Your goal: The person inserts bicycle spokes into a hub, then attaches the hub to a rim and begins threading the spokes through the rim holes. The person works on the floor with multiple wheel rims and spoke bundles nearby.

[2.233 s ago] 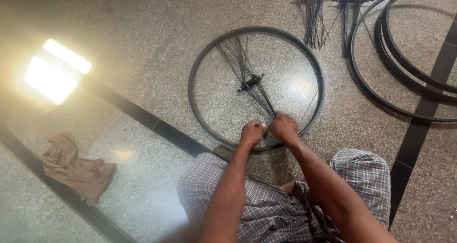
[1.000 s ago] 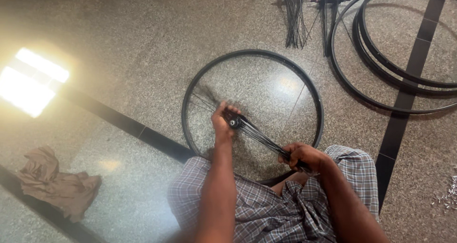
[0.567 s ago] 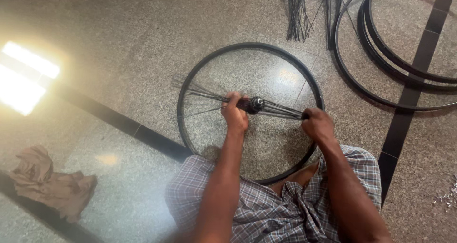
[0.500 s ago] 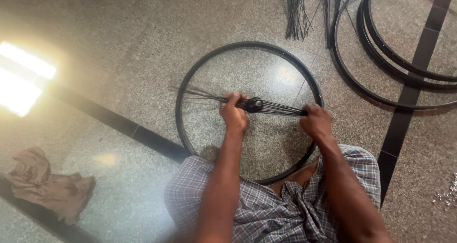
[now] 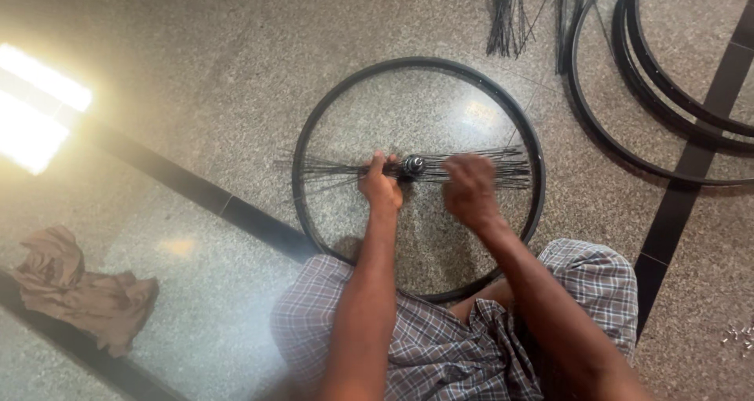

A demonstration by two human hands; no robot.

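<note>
A black bicycle wheel rim (image 5: 314, 110) lies flat on the speckled stone floor in front of my knees. A small metal hub (image 5: 413, 165) sits at its middle, with a sheaf of thin black spokes (image 5: 322, 169) fanned out level to the left and right. My left hand (image 5: 380, 184) grips the spokes just left of the hub. My right hand (image 5: 470, 189) hovers over the spokes right of the hub, fingers curled; it is blurred and I cannot tell whether it holds them.
Two or more bare black rims (image 5: 628, 79) lie stacked at the upper right. A loose bundle of spokes (image 5: 506, 12) lies at the top. A crumpled brown rag (image 5: 78, 295) lies at the lower left. Small metal bits (image 5: 738, 336) are scattered at the far right edge.
The hub and spokes swung from a slant to lie level across the rim. My right hand moved from the rim's right edge inward toward the hub. My left hand stayed by the hub.
</note>
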